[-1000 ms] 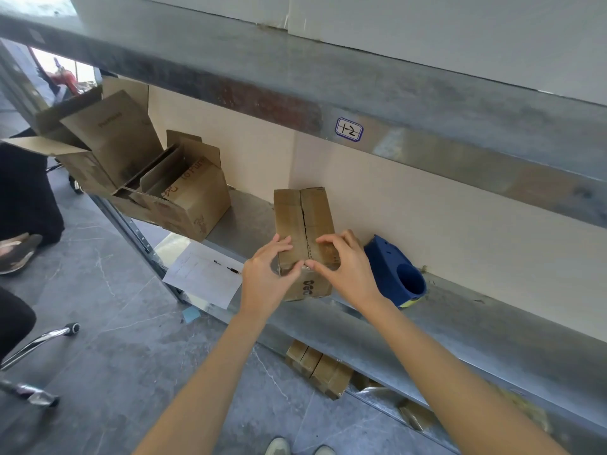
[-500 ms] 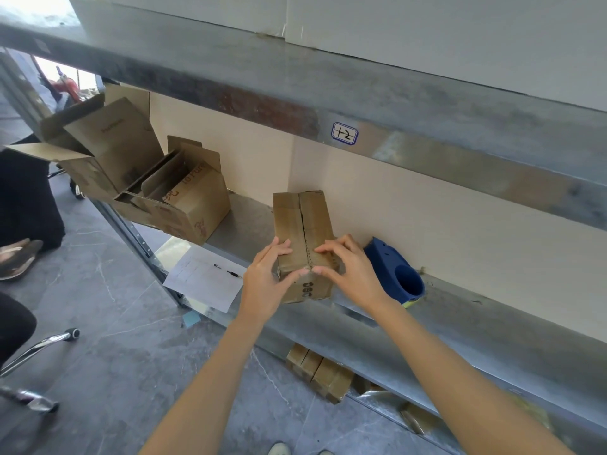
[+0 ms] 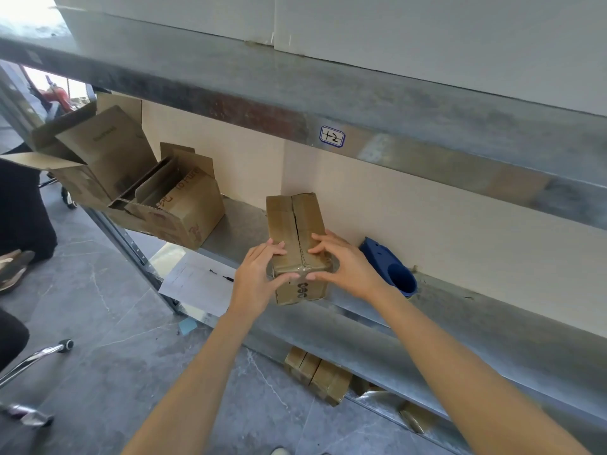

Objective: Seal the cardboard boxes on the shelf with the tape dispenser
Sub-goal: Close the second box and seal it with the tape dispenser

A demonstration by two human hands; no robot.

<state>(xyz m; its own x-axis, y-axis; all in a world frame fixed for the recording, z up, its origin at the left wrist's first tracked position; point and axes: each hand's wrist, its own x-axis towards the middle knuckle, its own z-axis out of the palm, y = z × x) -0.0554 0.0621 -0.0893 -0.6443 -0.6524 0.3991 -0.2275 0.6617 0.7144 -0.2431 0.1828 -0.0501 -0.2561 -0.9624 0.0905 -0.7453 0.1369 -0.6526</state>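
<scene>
Below, taped boxes (image 3: pixel 315 372) on lower level. L hand (image 3: pixel 258 279) & R hand (image 3: pixel 349 267) grip near end of box (image 3: pixel 295 221) on shelf (image 3: pixel 492 326): L fingers together on top, R fingers spread across the seam, both thumbs at front edge, tips nearly meeting. Blue tape dispenser (image 3: pixel 391 269) just R of box, untouched. Farther L: paper (image 3: pixel 197 284), open boxes (image 3: pixel 184 208). Above, label (image 3: pixel 332 136) on beam.

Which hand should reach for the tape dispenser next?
Likely the right. The dispenser lies beside the right hand, right of the box; the left hand is on the box's far side and could hold it steady.
</scene>
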